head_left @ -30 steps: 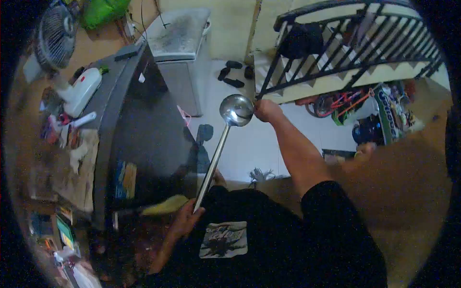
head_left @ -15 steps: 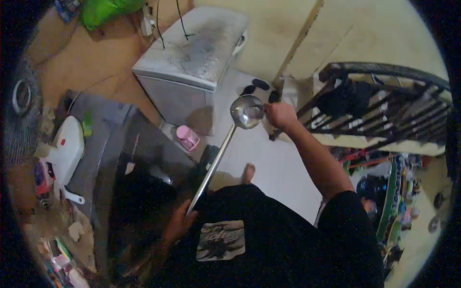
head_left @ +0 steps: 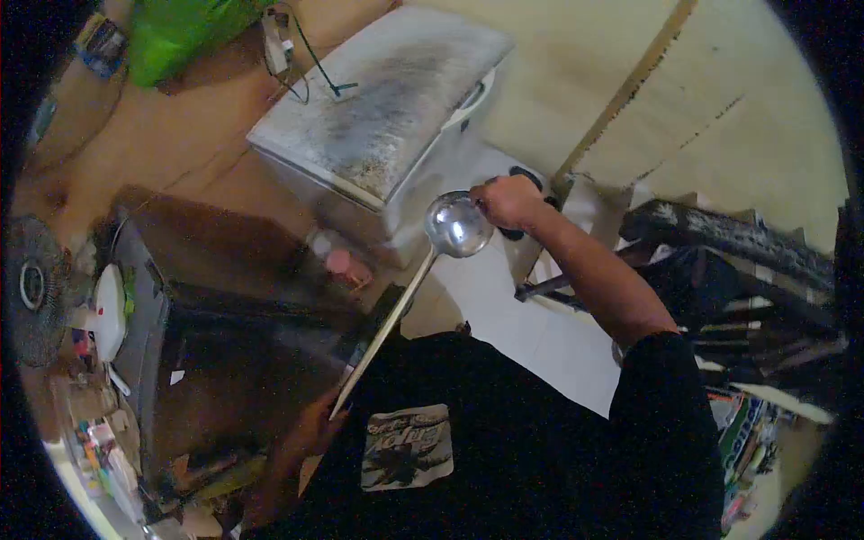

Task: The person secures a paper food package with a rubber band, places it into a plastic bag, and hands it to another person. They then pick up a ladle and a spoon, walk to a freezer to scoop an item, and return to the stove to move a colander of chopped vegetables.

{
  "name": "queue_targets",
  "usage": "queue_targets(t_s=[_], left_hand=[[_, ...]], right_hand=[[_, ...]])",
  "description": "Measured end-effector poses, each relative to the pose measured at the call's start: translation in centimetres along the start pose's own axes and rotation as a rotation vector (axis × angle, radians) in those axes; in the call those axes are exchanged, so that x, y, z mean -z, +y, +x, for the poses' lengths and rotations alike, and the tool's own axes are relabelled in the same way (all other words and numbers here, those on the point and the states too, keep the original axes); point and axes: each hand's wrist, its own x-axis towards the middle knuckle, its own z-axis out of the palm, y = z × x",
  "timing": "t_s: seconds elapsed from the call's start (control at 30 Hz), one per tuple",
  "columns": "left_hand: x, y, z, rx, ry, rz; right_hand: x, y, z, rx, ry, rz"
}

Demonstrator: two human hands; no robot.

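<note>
Head view: at frame centre the right hand (head_left: 506,201) closes its fingers on the bowl of the steel ladle (head_left: 458,225), while the left hand (head_left: 310,430) grips the handle's lower end, steadying it diagonally above the grey chest (head_left: 378,103)

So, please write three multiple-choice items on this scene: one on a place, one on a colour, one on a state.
1. Where is the right hand?
A. at the bowl of the ladle
B. on the fan
C. on the railing

2. What colour is the shirt?
A. white
B. black
C. red

3. How is the ladle held?
A. flat on the floor
B. hanging from a hook
C. in both hands, slanting

Answers:
1 A, the right hand grips the bowl's rim.
2 B, the cloth is black with a pale print.
3 C, the left hand holds the handle's low end and the bowl is higher.
</note>
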Motion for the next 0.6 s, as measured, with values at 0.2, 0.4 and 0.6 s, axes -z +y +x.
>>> queue_targets(t_s=[0.2, 0.4, 0.6], left_hand=[[-0.3, 4.1, 1.1, -0.013, 0.046, 0.016], [-0.9, 0.2, 3.3, -0.064, 0.126, -0.280], [1.6, 2.1, 4.0, -0.084, 0.110, -0.272]], right_hand=[[-1.4, 1.3, 2.2, -0.030, 0.201, 0.164], [-1.3, -1.4, 3.2, -0.284, 0.062, 0.389], [-2.8, -3.7, 6.6, -0.384, 0.215, 0.526]])
